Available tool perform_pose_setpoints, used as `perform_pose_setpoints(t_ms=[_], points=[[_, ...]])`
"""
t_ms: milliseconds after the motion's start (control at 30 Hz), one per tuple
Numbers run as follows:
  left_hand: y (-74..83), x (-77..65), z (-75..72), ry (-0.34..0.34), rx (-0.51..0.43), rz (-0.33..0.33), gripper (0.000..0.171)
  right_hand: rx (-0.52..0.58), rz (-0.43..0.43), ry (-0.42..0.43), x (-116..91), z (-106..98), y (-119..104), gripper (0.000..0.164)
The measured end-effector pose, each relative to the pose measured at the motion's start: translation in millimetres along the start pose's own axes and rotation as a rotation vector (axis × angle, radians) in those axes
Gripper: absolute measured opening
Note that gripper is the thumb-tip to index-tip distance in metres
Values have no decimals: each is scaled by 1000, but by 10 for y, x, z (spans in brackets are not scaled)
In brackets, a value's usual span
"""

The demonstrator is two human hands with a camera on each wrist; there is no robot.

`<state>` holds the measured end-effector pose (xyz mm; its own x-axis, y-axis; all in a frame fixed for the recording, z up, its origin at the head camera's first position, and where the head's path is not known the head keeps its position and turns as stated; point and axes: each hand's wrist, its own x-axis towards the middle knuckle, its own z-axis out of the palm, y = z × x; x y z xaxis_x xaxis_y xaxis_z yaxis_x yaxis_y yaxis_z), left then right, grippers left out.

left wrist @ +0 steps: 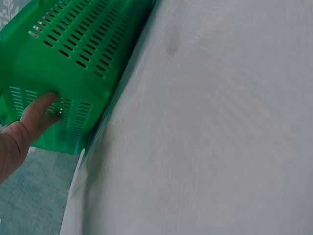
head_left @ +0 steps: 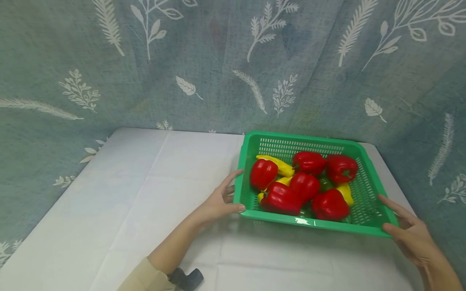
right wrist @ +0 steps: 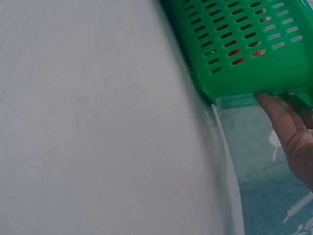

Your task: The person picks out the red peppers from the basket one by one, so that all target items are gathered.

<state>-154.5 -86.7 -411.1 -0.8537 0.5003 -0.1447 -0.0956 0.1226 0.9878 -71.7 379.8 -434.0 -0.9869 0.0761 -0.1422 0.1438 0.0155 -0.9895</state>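
A green plastic basket (head_left: 298, 220) with slotted walls is at the right of the table in the head view. Inside lie several red bell peppers (head_left: 331, 205), long yellow pieces (head_left: 278, 165) and green pieces (head_left: 325, 184) mostly hidden under them. My left hand (head_left: 218, 202) holds the basket's left end, thumb at the near corner and fingers along the side. At the right end, my right hand (head_left: 413, 232) grips the rim with its thumb on the near corner. Both wrist views show fingers against the basket's end walls, its underside close over the white cloth.
A white cloth covers the table (head_left: 174, 178), with fold creases across it. Blue-green curtain fabric (head_left: 218, 72) with white leaf prints hangs behind and at the sides. A dark strap piece (head_left: 187, 279) is on the left wrist near a beige sleeve (head_left: 147, 277).
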Motion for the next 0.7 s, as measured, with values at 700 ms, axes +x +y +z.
perform_pose_setpoints(t_ms=[700], points=[[-31,-144,-224,16,41,44,89,43,-11,-190,93,140,-55,64]])
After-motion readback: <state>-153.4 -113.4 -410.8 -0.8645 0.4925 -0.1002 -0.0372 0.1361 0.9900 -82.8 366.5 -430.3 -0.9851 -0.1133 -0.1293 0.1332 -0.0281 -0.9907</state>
